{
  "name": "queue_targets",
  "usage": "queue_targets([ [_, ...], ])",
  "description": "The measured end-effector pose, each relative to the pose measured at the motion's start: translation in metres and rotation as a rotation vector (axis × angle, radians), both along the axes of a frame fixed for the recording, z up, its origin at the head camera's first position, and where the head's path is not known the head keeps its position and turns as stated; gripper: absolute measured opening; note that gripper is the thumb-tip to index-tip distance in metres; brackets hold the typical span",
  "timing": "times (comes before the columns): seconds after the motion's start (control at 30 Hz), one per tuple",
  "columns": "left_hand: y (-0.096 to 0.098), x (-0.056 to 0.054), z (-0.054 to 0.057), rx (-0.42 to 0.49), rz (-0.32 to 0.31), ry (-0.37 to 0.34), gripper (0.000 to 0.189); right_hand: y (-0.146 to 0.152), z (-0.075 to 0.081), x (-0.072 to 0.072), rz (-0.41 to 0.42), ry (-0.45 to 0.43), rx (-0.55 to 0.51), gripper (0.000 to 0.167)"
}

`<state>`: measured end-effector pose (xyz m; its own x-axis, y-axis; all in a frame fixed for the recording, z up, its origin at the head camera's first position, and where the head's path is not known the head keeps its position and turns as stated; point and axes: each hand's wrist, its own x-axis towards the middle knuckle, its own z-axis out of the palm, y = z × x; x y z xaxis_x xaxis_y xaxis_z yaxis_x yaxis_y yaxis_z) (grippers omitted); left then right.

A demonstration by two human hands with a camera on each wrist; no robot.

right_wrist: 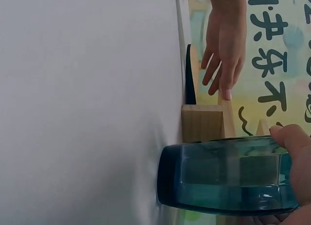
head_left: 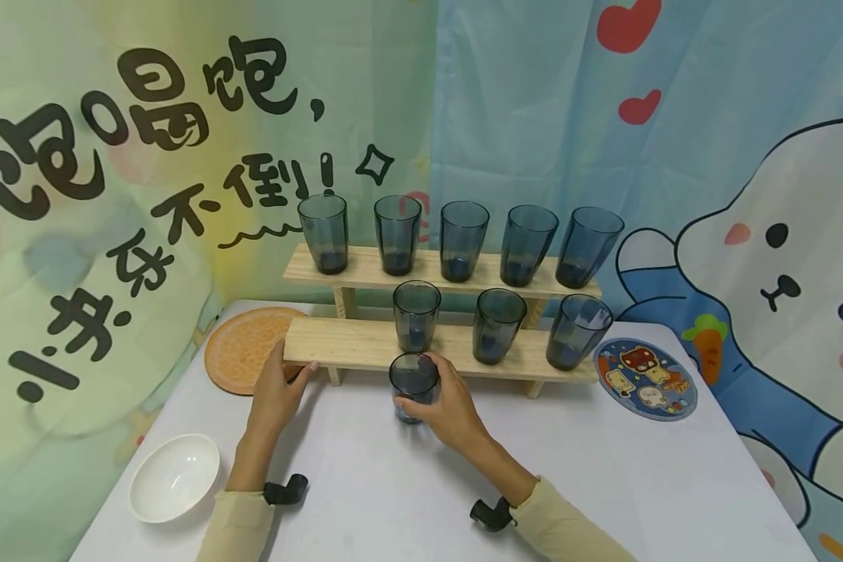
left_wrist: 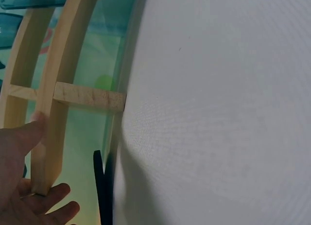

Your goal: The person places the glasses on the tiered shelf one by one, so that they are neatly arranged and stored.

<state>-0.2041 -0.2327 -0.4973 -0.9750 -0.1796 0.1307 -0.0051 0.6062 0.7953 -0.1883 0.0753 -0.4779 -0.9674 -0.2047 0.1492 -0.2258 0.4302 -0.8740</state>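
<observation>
My right hand [head_left: 453,410] grips a blue-tinted drinking glass [head_left: 413,382] by its sides, thumb and fingers around its upper part. The glass is upright in front of the lower shelf, its base close to the white table; contact is hard to tell. My left hand [head_left: 277,394] holds the left end of the wooden rack's lower shelf [head_left: 344,339], thumb at the front edge and fingers around the end. In the left wrist view the thumb [left_wrist: 31,130] touches the wood. Three matching glasses [head_left: 417,316] stand on that shelf, from its middle to its right end.
On the upper shelf [head_left: 358,257] several more such glasses [head_left: 464,240] stand in a row. A round brown mat [head_left: 242,351] lies behind my left hand. A white bowl [head_left: 176,478] sits at the left table edge. A round cartoon mat [head_left: 646,378] lies right of the rack.
</observation>
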Motion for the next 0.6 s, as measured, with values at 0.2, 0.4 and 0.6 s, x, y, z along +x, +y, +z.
queue_targets([
  [0.2,0.001,0.0,0.0,-0.002,0.002,-0.003,0.08,-0.002,0.006,0.005,0.0,0.011,0.025,0.089],
  [0.4,0.002,0.0,-0.001,0.002,0.002,-0.015,0.08,-0.008,0.022,0.01,0.017,0.008,0.024,0.088],
  [0.6,0.001,-0.001,-0.001,-0.009,0.011,-0.01,0.079,-0.021,0.053,0.003,0.051,0.061,-0.008,0.089],
])
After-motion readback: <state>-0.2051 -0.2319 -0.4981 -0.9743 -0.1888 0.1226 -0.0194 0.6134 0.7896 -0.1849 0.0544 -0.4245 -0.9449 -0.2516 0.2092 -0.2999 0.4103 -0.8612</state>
